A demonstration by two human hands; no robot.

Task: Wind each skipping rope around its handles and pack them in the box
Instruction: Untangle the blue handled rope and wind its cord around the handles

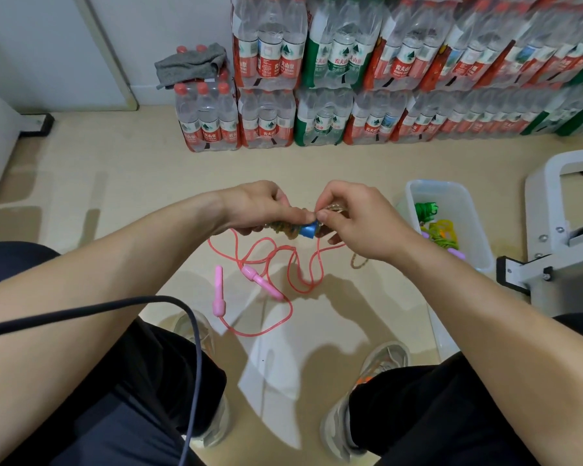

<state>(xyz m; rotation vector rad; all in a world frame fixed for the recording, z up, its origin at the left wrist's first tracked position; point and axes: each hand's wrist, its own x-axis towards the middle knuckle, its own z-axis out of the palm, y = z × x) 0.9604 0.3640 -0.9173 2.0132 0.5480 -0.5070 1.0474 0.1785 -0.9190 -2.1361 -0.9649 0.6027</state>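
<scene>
Head view shows the left hand (pixel 260 210) curled round the speckled rope (pixel 285 229), held in the air above the floor between the knees, its turns bunched on the handles. The right hand (pixel 360 227) pinches the cord with thumb and forefinger just beside the blue cap (pixel 307 229); a short loose tail (pixel 359 261) hangs below it. The cord looks light, thin and springy, likely to uncoil if let go, so the hold belongs on the rigid handles, with a thumb over the last turn. The pink rope (pixel 303 275) lies slack on the floor near the feet; it is best lifted by its handles. The box (pixel 414 191) stands on the floor to the right, with green and yellow ropes inside.
</scene>
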